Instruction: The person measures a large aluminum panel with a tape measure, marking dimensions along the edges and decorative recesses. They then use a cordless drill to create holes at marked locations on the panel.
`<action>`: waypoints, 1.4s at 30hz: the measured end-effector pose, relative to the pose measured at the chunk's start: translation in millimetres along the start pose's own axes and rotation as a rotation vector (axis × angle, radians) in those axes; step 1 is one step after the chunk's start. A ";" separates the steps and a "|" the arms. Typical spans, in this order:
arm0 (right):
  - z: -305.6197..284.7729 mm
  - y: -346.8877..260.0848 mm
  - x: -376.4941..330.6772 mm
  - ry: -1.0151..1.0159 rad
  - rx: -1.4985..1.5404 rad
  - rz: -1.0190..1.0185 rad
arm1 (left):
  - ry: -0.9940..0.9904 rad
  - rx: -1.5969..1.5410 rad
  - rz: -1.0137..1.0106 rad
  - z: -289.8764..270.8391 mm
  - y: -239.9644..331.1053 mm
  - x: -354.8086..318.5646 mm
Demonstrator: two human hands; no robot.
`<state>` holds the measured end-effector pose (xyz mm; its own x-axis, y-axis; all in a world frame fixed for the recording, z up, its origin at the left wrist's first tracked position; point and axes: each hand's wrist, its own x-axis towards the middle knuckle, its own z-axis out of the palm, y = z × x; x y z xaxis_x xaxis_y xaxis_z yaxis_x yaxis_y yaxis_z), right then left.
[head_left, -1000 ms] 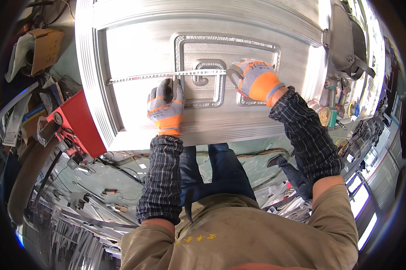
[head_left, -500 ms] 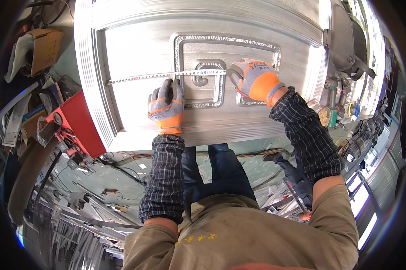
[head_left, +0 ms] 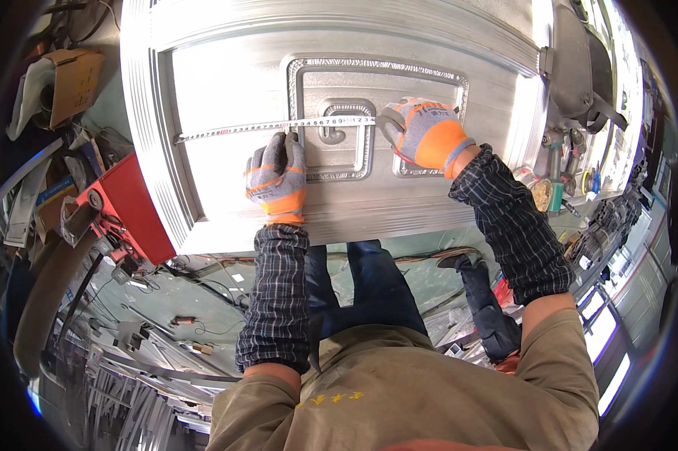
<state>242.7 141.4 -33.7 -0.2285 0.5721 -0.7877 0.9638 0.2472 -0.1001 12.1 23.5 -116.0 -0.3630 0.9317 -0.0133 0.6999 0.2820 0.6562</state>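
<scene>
A tape measure's white blade (head_left: 241,128) is stretched across a silvery metal door panel (head_left: 226,167), from the panel's left frame to my right hand. My right hand (head_left: 428,135), in a grey and orange work glove, is closed around the tape measure at the right end of the blade; the glove hides most of its case. Gloved alike, my left hand (head_left: 276,177) lies on the panel just below the blade. Its fingers are stretched out, with the tips at the blade's lower edge. Beneath the blade, a raised moulding (head_left: 367,143) forms nested angular and curled lines.
A red metal box (head_left: 137,214) stands against the panel's left side, near a cardboard box (head_left: 76,86). Right of the panel lie a green-bodied power tool (head_left: 555,188) and a dark grey case (head_left: 576,68). Another person's leg (head_left: 480,301) shows at lower right, beyond cables on the floor.
Both hands and the tape blade hold nearly the same place on the panel. The other person's leg at lower right has shifted, and more of it shows.
</scene>
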 end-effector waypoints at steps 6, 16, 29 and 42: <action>3.5 0.4 -0.2 0.020 -0.004 0.015 | 0.007 0.007 0.000 1.0 -1.2 -0.4; 1.6 2.2 0.7 -0.002 0.018 -0.001 | -0.014 -0.011 -0.019 -0.5 -0.3 0.2; 3.0 5.6 -1.0 0.005 0.080 -0.006 | 0.020 -0.015 0.028 0.9 -1.0 -0.9; 92.6 -35.3 -111.9 0.340 0.891 -0.315 | -0.706 -1.083 -0.592 -48.5 76.4 -107.8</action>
<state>247.0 -3.8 1.8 -0.3836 0.8090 -0.4453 0.5721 -0.1704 -0.8023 74.8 -66.5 -27.8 0.1723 0.7477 -0.6413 -0.3710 0.6524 0.6609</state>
